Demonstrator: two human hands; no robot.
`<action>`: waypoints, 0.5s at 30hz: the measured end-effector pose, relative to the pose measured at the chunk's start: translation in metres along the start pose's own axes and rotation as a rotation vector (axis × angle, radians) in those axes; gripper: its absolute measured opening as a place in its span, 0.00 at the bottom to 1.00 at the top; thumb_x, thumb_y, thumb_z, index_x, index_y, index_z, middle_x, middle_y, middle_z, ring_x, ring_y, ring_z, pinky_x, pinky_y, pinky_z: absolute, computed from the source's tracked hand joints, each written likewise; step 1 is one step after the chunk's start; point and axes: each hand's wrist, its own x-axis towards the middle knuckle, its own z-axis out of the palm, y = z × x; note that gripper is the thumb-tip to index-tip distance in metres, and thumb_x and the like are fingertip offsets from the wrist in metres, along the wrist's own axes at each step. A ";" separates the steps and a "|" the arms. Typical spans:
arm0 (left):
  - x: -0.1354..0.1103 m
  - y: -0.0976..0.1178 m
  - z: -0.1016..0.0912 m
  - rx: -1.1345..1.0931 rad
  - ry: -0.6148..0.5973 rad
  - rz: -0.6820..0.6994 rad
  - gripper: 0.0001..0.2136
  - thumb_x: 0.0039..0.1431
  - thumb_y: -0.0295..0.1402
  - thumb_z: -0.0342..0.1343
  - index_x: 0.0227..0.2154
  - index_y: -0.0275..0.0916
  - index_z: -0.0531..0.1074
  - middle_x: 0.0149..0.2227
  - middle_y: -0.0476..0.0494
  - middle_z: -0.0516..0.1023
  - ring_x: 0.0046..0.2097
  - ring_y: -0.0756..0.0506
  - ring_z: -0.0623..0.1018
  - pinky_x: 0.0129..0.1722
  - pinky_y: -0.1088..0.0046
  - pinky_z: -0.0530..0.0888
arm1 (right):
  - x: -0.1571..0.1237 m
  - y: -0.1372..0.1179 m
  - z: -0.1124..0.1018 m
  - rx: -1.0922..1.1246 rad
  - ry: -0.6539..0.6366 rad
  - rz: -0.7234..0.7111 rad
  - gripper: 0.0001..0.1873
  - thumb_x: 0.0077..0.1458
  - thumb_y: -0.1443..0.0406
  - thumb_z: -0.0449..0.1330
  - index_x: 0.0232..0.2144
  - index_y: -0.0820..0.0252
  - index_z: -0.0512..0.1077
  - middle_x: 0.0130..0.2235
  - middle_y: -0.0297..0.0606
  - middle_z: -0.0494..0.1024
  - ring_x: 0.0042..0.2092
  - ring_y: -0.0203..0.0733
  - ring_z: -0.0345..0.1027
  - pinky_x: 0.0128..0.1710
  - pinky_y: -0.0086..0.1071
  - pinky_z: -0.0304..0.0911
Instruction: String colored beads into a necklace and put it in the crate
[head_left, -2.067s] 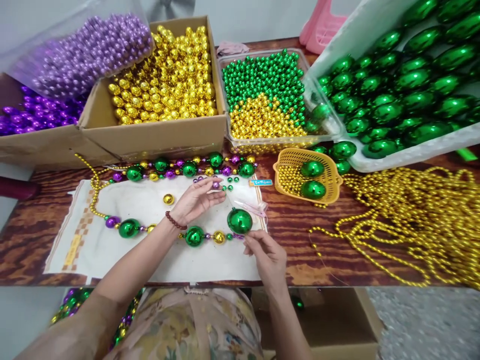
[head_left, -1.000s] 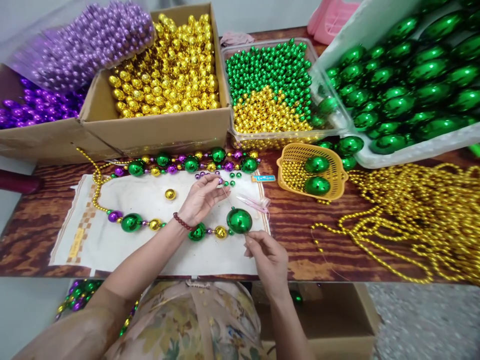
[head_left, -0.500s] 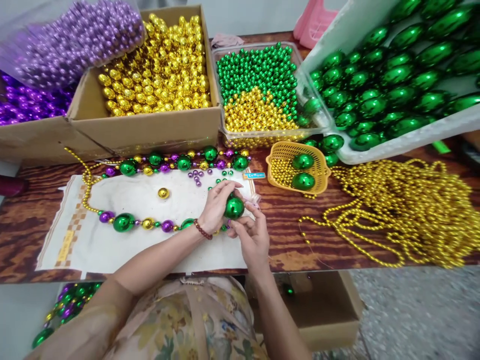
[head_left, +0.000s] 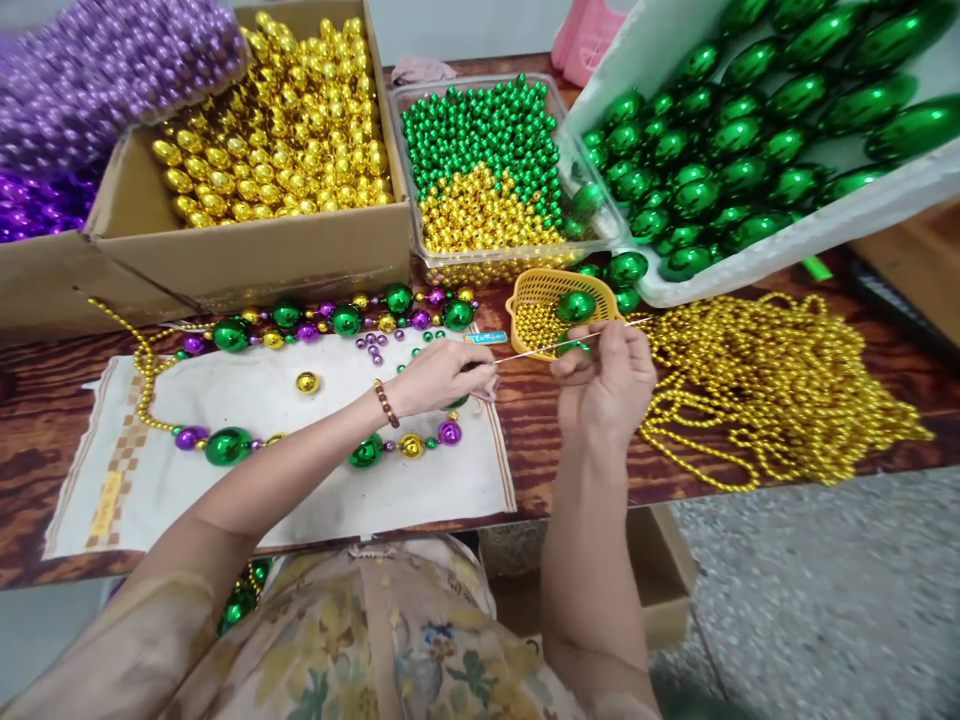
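Over the right end of the white cloth (head_left: 247, 500), my left hand (head_left: 442, 377) is closed with fingertips on a thin pale thread (head_left: 536, 351). The thread runs taut to my right hand (head_left: 611, 385), which pinches it in front of the yellow basket (head_left: 517, 318). A thin straight end sticks out past the right fingers; whether it is a needle I cannot tell. Partly hidden under my left hand is a large green bead (head_left: 456, 402). Below it lies the bead strand, with a purple bead (head_left: 449, 432), a gold bead (head_left: 412, 446) and a green bead (head_left: 365, 451).
A loose gold bead (head_left: 307, 382) and small purple beads (head_left: 371, 343) lie on the cloth. Behind stand a carton of gold beads (head_left: 262, 245), a clear tub (head_left: 487, 258) and a white foam box (head_left: 787, 250). Gold bead chains (head_left: 780, 400) are heaped at right.
My right hand has moved right and up, away from the large green bead, drawing the thread out straight. My left hand has come off the top of that bead. The view has shifted slightly.
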 end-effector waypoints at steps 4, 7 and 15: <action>0.011 0.007 -0.009 -0.054 -0.039 0.037 0.14 0.61 0.29 0.49 0.21 0.37 0.73 0.20 0.51 0.71 0.24 0.52 0.66 0.28 0.75 0.59 | -0.012 0.001 0.005 -0.027 -0.255 0.152 0.16 0.50 0.53 0.68 0.31 0.57 0.70 0.26 0.29 0.74 0.21 0.32 0.67 0.19 0.24 0.62; 0.018 0.009 -0.010 -0.048 -0.092 0.067 0.12 0.61 0.29 0.52 0.24 0.37 0.76 0.21 0.51 0.72 0.24 0.52 0.66 0.29 0.74 0.59 | -0.018 -0.003 0.007 0.034 -0.227 0.126 0.15 0.55 0.52 0.64 0.32 0.55 0.66 0.26 0.28 0.73 0.21 0.32 0.66 0.19 0.25 0.61; -0.022 -0.032 0.026 0.010 0.067 0.043 0.09 0.66 0.33 0.52 0.35 0.41 0.78 0.36 0.43 0.79 0.37 0.44 0.75 0.40 0.70 0.67 | -0.005 -0.057 -0.039 0.051 -0.162 -0.030 0.14 0.55 0.57 0.66 0.31 0.52 0.64 0.19 0.21 0.54 0.16 0.29 0.50 0.14 0.25 0.44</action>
